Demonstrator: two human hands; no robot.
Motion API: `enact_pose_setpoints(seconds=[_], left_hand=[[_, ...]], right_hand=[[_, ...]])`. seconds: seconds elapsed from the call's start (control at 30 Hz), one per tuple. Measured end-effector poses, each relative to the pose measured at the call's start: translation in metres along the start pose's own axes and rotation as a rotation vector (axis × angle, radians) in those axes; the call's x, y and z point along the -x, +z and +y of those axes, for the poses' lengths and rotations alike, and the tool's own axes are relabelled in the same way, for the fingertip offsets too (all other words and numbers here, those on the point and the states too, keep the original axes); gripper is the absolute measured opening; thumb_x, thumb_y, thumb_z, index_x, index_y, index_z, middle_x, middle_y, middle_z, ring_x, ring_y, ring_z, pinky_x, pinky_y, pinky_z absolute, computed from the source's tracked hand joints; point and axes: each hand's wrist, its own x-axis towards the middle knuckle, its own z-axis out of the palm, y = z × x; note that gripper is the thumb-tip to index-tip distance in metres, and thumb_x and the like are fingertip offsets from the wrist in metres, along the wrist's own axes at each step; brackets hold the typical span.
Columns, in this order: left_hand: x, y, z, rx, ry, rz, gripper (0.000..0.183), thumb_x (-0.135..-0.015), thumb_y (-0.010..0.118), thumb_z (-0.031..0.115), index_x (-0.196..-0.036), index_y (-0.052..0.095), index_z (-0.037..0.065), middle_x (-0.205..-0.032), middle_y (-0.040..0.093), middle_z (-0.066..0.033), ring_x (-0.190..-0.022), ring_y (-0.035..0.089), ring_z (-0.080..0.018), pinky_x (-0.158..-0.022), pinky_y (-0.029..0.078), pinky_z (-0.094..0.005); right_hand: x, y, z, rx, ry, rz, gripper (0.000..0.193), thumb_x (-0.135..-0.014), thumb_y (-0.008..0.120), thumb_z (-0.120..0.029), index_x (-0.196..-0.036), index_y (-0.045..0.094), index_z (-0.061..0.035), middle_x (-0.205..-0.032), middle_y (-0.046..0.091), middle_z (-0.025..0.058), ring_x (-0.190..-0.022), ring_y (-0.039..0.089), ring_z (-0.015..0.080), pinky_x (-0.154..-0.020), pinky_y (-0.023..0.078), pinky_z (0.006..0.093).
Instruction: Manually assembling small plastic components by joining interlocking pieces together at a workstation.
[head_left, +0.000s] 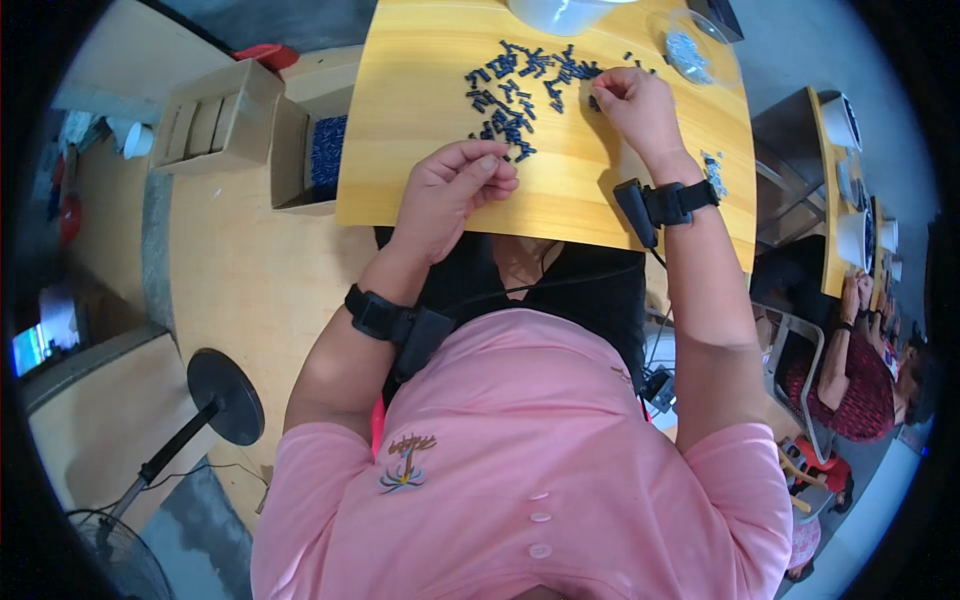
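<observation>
Many small dark rod-shaped pieces [510, 95] lie scattered over the far middle of the yellow wooden table [400, 130]. At the near left end of that spread is my left hand [450, 195], its thumb and forefinger pinched together. Whatever lies between those fingertips is too small to make out. My right hand [642, 112] hovers at the right end of the spread, also in a pinch, and its contents cannot be made out either. Small silvery pieces [688, 58] fill part of a clear round dish [728, 70] beyond my right hand. More silvery pieces [713, 172] lie beside my right wrist.
A white tub [560, 15] stands at the far edge. Left of the table are an open carton [290, 155] with dark blue pieces [328, 155] and another cardboard box [215, 120]. A fan [110, 550] stands lower left. Other people sit at a table [828, 190] on the right.
</observation>
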Motion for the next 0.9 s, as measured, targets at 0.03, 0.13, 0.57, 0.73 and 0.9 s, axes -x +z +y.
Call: enact_pose_setpoints(seconds=[0.03, 0.13, 0.57, 0.73, 0.9], left_hand=[[0.000, 0.000, 0.001, -0.004, 0.003, 0.009, 0.019, -0.091, 0.051, 0.008, -0.107, 0.057, -0.001, -0.088, 0.063, -0.0086, -0.081, 0.062, -0.0161, -0.076, 0.051, -0.0288], [0.000, 0.000, 0.001, 0.031, -0.016, -0.021, 0.019, -0.091, 0.051, 0.008, -0.107, 0.057, -0.001, -0.088, 0.063, -0.0085, -0.080, 0.062, -0.0159, -0.076, 0.051, -0.0286], [0.001, -0.003, 0.003, 0.052, -0.048, -0.019, 0.021, -0.091, 0.051, 0.008, -0.109, 0.056, -0.001, -0.090, 0.063, -0.0089, -0.081, 0.062, -0.0161, -0.077, 0.051, -0.0301], [0.000, -0.001, 0.004, 0.040, -0.059, -0.035, 0.020, -0.091, 0.051, 0.008, -0.109, 0.056, -0.001, -0.090, 0.063, -0.0093, -0.082, 0.062, -0.0164, -0.077, 0.052, -0.0305], [0.003, 0.000, 0.006, 0.047, -0.043, 0.024, 0.021, -0.090, 0.052, 0.008, -0.109, 0.056, 0.000, -0.091, 0.063, -0.0094, -0.083, 0.062, -0.0164, -0.076, 0.052, -0.0286]], right_hand=[[-0.002, 0.000, -0.005, 0.023, 0.011, -0.025, 0.015, -0.075, 0.062, -0.016, -0.080, 0.067, -0.0023, -0.072, 0.064, 0.0156, -0.066, 0.062, 0.0285, -0.064, 0.050, 0.0337], [-0.005, 0.003, -0.017, 0.013, -0.043, -0.039, 0.016, -0.075, 0.062, -0.016, -0.081, 0.067, -0.0025, -0.074, 0.064, 0.0159, -0.068, 0.062, 0.0295, -0.066, 0.050, 0.0342], [-0.041, 0.039, -0.036, 0.139, -0.243, -0.196, 0.013, -0.074, 0.060, -0.014, -0.082, 0.068, -0.0065, -0.086, 0.062, 0.0152, -0.080, 0.060, 0.0324, -0.072, 0.049, 0.0386], [-0.032, 0.035, -0.041, 0.242, -0.289, -0.180, 0.010, -0.073, 0.060, -0.011, -0.079, 0.063, -0.0033, -0.082, 0.060, 0.0148, -0.076, 0.059, 0.0323, -0.069, 0.048, 0.0389], [0.009, 0.016, -0.054, 0.147, -0.350, -0.096, 0.010, -0.072, 0.058, -0.011, -0.076, 0.059, -0.0014, -0.081, 0.060, 0.0160, -0.075, 0.059, 0.0339, -0.067, 0.049, 0.0400]])
